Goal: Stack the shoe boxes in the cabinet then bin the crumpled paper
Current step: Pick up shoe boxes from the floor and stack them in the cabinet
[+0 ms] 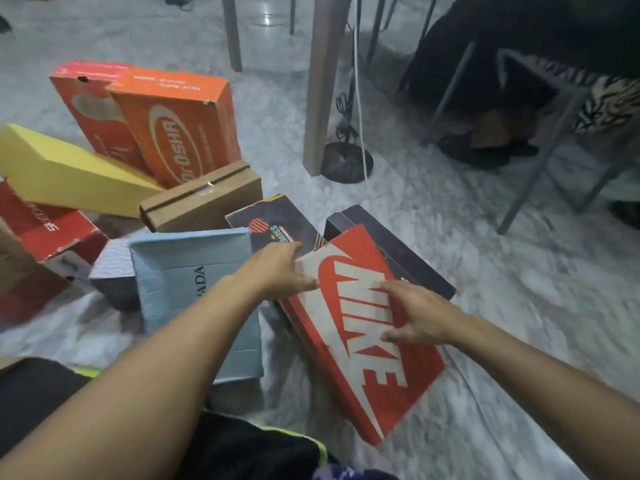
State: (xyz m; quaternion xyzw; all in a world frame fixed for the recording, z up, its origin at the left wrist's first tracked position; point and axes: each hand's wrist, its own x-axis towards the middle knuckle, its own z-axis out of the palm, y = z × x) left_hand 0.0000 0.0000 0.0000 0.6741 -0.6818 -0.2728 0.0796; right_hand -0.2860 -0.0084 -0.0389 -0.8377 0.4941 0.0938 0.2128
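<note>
Left hand (277, 271): fingers lying straight on the Nike box (360, 327) lid's far-left edge.
Right hand (419, 313): resting spread on the lid, gripping nothing.
Nike box: lying tilted on the floor (485, 271), hiding part of two dark boxes (398, 247) behind.
Blue box (194, 292): left of the Nike box, lettering partly covered by the forearm.

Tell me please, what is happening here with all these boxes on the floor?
A person sits on the floor among scattered shoe boxes, none stacked yet. Both hands reach to the red Nike box, which lies tilted over a dark box. The left hand touches its upper left edge and the right hand lies on its lid, fingers spread. A light blue box, a brown box, a yellow box and orange boxes lie to the left. No cabinet or crumpled paper is in view.
</note>
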